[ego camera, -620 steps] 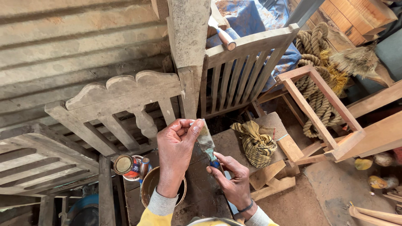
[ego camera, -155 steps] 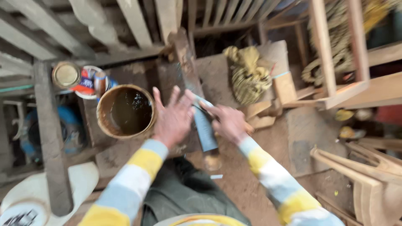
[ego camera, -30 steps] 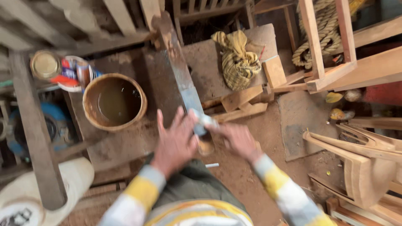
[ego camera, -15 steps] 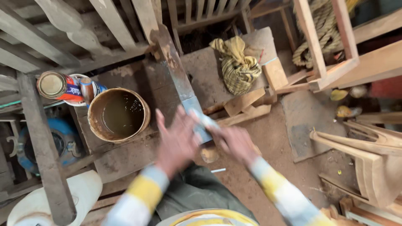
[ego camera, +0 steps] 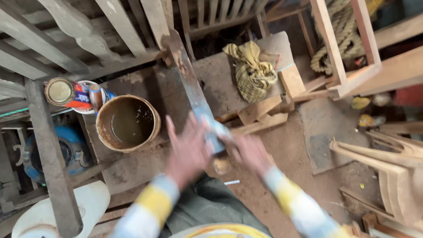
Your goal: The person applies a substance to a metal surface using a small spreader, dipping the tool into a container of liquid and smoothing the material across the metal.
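Note:
A grey, stained wooden chair leg slants from the top middle down to my hands. My right hand is closed on a brush whose pale head lies against the lower end of the leg; it is blurred. My left hand lies just left of the leg with fingers spread, holding nothing. Whether it touches the leg I cannot tell. Both sleeves are striped yellow and white.
A brown bucket of murky liquid stands left of my hands, with a small tin can beside it. A yellow cloth bundle, wood offcuts, a wooden frame, rope and stacked chairs lie to the right.
Both hands stay at the lower end of the leg and have shifted slightly along it, now motion-blurred. The camera view has drifted, so the bucket sits further right in the picture.

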